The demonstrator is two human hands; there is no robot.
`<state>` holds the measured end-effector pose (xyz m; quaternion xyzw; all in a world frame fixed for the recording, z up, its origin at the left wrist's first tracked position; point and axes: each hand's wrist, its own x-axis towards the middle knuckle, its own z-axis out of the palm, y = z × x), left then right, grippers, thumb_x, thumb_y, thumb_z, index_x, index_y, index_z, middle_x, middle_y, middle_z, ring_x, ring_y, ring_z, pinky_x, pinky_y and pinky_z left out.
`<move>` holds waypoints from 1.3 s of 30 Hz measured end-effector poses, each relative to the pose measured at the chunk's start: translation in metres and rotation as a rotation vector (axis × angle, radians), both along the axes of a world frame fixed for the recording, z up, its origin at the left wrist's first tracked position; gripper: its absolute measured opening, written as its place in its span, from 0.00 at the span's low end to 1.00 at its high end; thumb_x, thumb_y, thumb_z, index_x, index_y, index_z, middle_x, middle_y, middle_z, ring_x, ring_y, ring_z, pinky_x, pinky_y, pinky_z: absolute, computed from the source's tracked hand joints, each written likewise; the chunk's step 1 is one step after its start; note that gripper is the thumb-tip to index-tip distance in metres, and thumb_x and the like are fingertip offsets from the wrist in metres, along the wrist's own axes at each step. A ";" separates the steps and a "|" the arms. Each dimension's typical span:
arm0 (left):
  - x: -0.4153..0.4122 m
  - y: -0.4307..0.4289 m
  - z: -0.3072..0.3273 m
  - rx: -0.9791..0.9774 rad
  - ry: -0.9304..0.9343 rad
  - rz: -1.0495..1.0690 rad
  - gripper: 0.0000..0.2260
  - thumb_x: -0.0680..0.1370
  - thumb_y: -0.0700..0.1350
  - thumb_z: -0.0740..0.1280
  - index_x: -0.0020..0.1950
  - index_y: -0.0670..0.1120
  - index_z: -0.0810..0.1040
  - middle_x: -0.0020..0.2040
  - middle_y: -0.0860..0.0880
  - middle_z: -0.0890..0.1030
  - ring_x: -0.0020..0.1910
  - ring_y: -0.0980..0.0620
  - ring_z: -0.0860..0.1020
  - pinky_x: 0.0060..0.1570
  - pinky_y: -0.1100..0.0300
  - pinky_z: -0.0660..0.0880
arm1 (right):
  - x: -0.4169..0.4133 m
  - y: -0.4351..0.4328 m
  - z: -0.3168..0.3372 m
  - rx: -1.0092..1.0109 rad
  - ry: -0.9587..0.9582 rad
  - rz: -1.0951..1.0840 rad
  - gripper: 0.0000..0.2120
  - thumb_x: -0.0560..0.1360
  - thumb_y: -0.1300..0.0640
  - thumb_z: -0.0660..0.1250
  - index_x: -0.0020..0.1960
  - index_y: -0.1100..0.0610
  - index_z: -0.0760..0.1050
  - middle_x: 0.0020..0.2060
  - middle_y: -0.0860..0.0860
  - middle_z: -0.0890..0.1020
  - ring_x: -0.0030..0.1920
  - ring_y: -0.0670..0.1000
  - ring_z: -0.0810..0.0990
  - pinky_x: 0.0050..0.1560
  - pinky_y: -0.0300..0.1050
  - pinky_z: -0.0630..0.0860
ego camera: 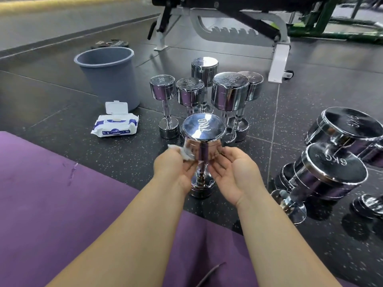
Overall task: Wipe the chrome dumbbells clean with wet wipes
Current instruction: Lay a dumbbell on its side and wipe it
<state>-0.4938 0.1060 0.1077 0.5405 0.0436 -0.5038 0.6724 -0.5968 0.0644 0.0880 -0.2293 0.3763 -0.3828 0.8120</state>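
Observation:
A chrome dumbbell marked 7KG (203, 131) stands upright on the dark rubber floor in front of me. My left hand (174, 166) holds a crumpled white wet wipe (186, 153) against the left side of its upper head. My right hand (232, 172) is open, palm up, its fingers touching the underside of that head near the handle. Behind it stand several more chrome dumbbells (230, 92) upright in a cluster. An open pack of wet wipes (115, 125) lies on the floor to the left.
A grey bin (107, 75) stands behind the wipes pack. Larger chrome dumbbells (331, 175) lie on their sides at the right. A purple mat (51, 193) covers the floor under my arms. A weight bench frame (277, 56) stands at the back.

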 end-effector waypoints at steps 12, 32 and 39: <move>0.006 -0.015 -0.002 -0.071 -0.629 -0.014 0.18 0.82 0.52 0.59 0.39 0.45 0.80 0.31 0.54 0.78 0.33 0.54 0.73 0.36 0.60 0.71 | -0.002 0.000 0.005 -0.024 -0.008 -0.055 0.08 0.81 0.59 0.59 0.51 0.58 0.77 0.41 0.51 0.82 0.45 0.49 0.79 0.56 0.45 0.76; 0.012 -0.006 0.036 0.182 -1.930 -0.658 0.18 0.85 0.47 0.53 0.73 0.49 0.71 0.76 0.49 0.67 0.77 0.52 0.60 0.76 0.55 0.43 | -0.007 0.005 0.021 -0.071 0.020 -0.153 0.10 0.83 0.54 0.58 0.47 0.56 0.75 0.41 0.50 0.83 0.43 0.48 0.80 0.44 0.42 0.75; 0.001 -0.001 0.044 0.047 -1.913 -0.751 0.16 0.81 0.48 0.57 0.56 0.43 0.82 0.59 0.47 0.82 0.60 0.42 0.78 0.72 0.60 0.57 | -0.002 0.005 0.023 -0.089 0.041 -0.153 0.14 0.82 0.57 0.58 0.40 0.56 0.76 0.29 0.48 0.80 0.35 0.47 0.77 0.38 0.41 0.73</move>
